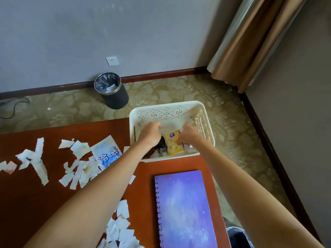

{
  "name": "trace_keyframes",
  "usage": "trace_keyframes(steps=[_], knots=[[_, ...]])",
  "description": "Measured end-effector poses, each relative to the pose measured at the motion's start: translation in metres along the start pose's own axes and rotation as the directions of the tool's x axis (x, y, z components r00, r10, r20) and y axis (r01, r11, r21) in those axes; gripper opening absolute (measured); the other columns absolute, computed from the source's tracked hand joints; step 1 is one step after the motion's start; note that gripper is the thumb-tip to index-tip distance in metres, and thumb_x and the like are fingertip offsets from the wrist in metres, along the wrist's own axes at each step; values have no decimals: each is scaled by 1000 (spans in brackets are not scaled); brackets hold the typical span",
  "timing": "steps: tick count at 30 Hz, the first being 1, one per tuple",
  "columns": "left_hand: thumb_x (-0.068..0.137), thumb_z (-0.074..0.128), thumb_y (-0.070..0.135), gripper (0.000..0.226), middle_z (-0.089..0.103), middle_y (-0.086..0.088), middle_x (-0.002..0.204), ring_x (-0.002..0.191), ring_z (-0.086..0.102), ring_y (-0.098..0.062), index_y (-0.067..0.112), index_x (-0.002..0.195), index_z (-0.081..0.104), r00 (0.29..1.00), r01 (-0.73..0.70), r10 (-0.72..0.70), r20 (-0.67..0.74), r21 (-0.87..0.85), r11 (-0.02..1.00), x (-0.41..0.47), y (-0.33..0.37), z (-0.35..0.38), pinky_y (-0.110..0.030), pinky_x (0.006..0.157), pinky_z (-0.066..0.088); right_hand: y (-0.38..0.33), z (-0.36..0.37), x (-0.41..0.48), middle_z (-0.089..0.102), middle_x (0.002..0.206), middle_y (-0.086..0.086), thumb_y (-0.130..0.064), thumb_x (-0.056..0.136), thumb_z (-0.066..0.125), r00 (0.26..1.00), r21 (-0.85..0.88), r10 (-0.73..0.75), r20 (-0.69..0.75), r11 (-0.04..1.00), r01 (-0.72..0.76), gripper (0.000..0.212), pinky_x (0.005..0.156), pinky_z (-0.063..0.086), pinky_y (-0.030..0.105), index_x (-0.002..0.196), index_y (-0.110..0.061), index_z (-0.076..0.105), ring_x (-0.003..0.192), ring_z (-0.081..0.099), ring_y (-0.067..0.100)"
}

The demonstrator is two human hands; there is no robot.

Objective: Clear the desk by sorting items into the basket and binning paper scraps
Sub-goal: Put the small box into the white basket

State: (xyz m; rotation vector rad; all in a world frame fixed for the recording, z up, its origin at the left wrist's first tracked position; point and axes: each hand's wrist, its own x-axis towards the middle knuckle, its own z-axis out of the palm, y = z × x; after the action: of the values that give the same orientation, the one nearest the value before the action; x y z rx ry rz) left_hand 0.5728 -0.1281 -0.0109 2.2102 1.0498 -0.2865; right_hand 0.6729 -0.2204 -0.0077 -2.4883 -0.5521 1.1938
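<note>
A white perforated basket (168,111) sits at the far right corner of the reddish-brown desk (35,203). Both my hands reach into it. My right hand (189,135) grips a yellow tissue pack (172,143) with a rabbit drawing, which stands tilted inside the basket. My left hand (150,134) is curled over dark objects (161,144) in the basket; what it holds is hidden. Several torn paper scraps (37,158) lie across the desk's left side and more paper scraps (121,228) lie near the front. A purple spiral notebook (184,208) lies in front of the basket.
A black round bin (114,95) with a plastic liner and paper inside stands on the patterned carpet by the wall. A blue-printed wrapper (107,153) lies among the scraps. A brown curtain (250,42) hangs in the right corner. A cable (16,104) trails at far left.
</note>
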Motion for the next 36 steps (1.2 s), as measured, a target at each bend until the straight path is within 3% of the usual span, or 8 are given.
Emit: trace_keyframes(steps=[4, 11, 15, 21, 25, 28, 32, 36], knots=[[91, 44, -7, 44, 51, -10, 135, 130, 39, -26, 12, 128, 57, 997, -82, 83, -3, 116, 990, 5, -4, 4, -37, 108, 33, 0, 3, 0, 56, 100, 16, 2, 87, 49, 997, -139, -25, 75, 990, 35, 45, 75, 54, 37, 130, -2, 37, 94, 61, 30], [94, 42, -1, 45, 53, -6, 136, 125, 36, -27, 23, 130, 56, 982, -185, 172, 72, 264, 947, 4, -1, 11, -36, 99, 29, 8, -5, -4, 56, 118, 20, -3, 94, 38, 988, -56, -25, 153, 998, 34, 35, 83, 48, 35, 128, 2, 42, 97, 53, 26], [95, 38, 1, 47, 52, -7, 135, 124, 35, -28, 27, 132, 52, 982, -182, 160, 100, 274, 944, 2, 1, 15, -36, 97, 28, 15, -11, -4, 55, 92, 9, -2, 93, 33, 993, 13, -47, 111, 999, 46, 34, 86, 45, 38, 125, 1, 46, 94, 48, 21], [98, 34, 4, 46, 53, -8, 132, 123, 35, -28, 29, 132, 51, 982, -176, 149, 117, 264, 948, 2, 8, 18, -37, 97, 28, 13, -11, -10, 54, 126, 20, 3, 92, 33, 991, -14, -71, 111, 997, 73, 35, 94, 51, 48, 125, -1, 46, 110, 57, 33], [97, 33, 2, 48, 52, -9, 133, 125, 35, -29, 29, 133, 50, 983, -168, 141, 117, 265, 950, 1, 8, 18, -37, 98, 28, 14, -12, -12, 54, 124, 20, 0, 94, 29, 995, -73, -79, 56, 994, 83, 37, 83, 53, 40, 126, -3, 46, 87, 53, 26], [97, 34, 2, 49, 51, -10, 134, 126, 35, -30, 28, 135, 48, 983, -164, 136, 123, 253, 954, -1, 8, 18, -39, 99, 28, 14, -12, -15, 53, 127, 20, 0, 94, 29, 993, -126, -106, 46, 986, 111, 39, 66, 48, 32, 129, -4, 46, 88, 50, 25], [94, 35, -3, 53, 49, -9, 138, 129, 35, -30, 25, 138, 45, 987, -155, 142, 75, 223, 962, -7, 10, 11, -38, 101, 29, 10, -13, -23, 51, 133, 18, -2, 93, 34, 994, -223, -110, -10, 969, 105, 42, 87, 45, 36, 135, -4, 41, 114, 53, 31], [93, 35, -6, 50, 53, -5, 137, 130, 42, -25, 20, 132, 52, 985, -161, 167, -49, 113, 981, -22, 14, -11, -37, 104, 30, -5, -10, -40, 57, 122, 20, 3, 89, 38, 973, -210, -146, -176, 972, 108, 39, 86, 47, 39, 127, -1, 45, 109, 56, 35]])
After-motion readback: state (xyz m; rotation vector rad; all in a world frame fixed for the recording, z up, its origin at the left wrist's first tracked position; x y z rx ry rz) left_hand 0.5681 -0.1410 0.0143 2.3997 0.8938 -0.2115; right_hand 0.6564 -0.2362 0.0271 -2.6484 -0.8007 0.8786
